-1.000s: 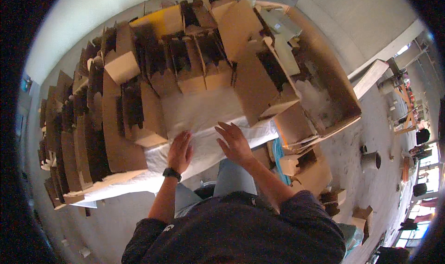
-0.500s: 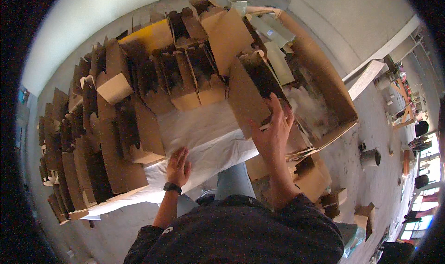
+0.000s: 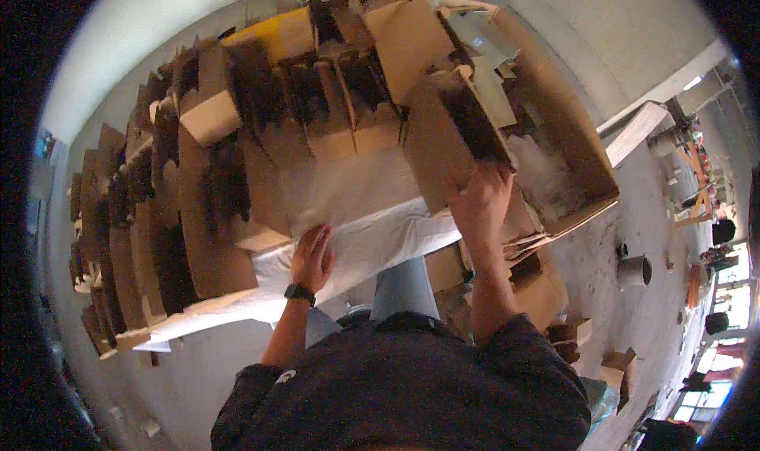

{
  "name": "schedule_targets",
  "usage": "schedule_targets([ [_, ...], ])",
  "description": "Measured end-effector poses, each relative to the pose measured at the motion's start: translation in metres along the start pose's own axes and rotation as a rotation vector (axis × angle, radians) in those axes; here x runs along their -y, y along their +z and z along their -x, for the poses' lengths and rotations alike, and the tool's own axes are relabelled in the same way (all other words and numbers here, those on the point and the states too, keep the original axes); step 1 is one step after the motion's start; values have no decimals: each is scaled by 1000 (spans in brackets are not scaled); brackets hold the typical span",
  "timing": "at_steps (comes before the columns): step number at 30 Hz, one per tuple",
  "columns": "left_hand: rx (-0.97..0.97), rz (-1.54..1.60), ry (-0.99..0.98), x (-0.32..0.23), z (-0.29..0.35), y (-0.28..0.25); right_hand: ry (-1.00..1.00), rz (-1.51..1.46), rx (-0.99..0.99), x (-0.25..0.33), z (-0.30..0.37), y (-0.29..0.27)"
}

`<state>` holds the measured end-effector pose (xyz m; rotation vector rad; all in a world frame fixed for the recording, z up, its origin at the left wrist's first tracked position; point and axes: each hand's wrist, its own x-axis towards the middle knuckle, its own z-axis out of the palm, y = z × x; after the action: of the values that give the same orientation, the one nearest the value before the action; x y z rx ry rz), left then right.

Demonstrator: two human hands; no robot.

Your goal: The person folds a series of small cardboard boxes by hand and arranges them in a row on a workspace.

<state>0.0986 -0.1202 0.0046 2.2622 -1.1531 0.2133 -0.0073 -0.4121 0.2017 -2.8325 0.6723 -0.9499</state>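
Note:
My left hand [image 3: 313, 255], with a dark watch on its wrist, rests on the white sheet [image 3: 372, 228] at the table's near edge. Its fingers lie stretched out and hold nothing. To the right, my right hand [image 3: 483, 204] is closed on the near end of a tall open cardboard box [image 3: 431, 138]; its fingertips curl over the rim and are partly hidden. That box stands tilted, its dark inside facing up and right. Left of my left hand stands another open cardboard box [image 3: 265, 190].
Rows of narrow open cardboard boxes [image 3: 206, 237] fill the table's left and back. A large carton [image 3: 582, 166] at the right holds pale flat pieces [image 3: 492, 95] and whitish loose material [image 3: 538, 166]. More cardboard boxes [image 3: 542, 289] lie on the floor below right. A grey tube-like object [image 3: 633, 270] lies beyond.
My right hand has gone from spread fingers over the box to a curled grip on its near end. My left hand has shifted slightly. The whole view has moved a little.

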Motion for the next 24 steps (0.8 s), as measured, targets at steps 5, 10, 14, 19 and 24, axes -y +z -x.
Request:
schedule_targets([
  [5, 45, 1, -24, -1, 3, -4, -91, -67, -286, 22, 8, -22],
  [10, -9, 70, 23, 6, 6, 1, -261, -366, -75, 37, 29, -25],
  [14, -81, 200, -71, 0, 9, -4, -272, -567, 109, 42, 57, 22],
  [19, -381, 475, -291, -32, 16, -27, -483, -585, 220, 32, 89, 81],
  [24, -391, 440, -313, -48, -2, -52, -511, -665, 222, 31, 86, 87],
])
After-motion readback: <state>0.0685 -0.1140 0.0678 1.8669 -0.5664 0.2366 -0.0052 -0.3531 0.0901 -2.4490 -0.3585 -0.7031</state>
